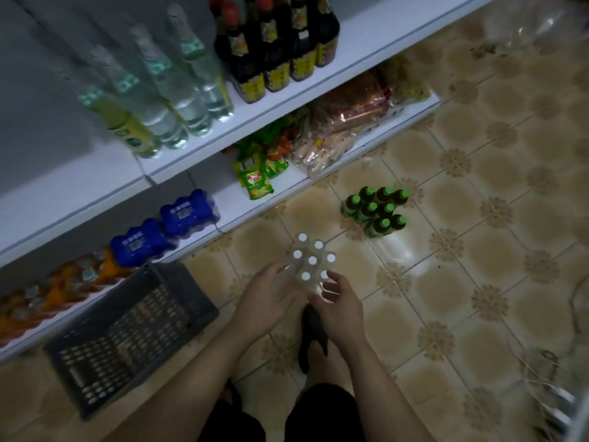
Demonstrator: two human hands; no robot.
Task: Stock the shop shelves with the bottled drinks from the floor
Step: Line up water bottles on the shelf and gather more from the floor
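A cluster of several clear bottles with white caps [310,259] stands on the tiled floor just in front of me. My left hand [266,296] reaches to the cluster's left side with fingers spread, touching or nearly touching it. My right hand [339,301] is at its near right side, fingers loosely curled by the nearest bottle; whether it grips one is unclear. A second group of several green-capped bottles [376,210] stands on the floor farther right. The white shelf [287,100] above holds clear bottles [178,90] and dark bottles [274,43].
A dark plastic crate [127,333] lies on the floor at left against the bottom shelf, which holds blue packs [165,228], orange bottle packs [54,288] and snack bags [258,183]. My foot in a dark sandal [314,333] is below my hands. Open tiled floor lies to the right.
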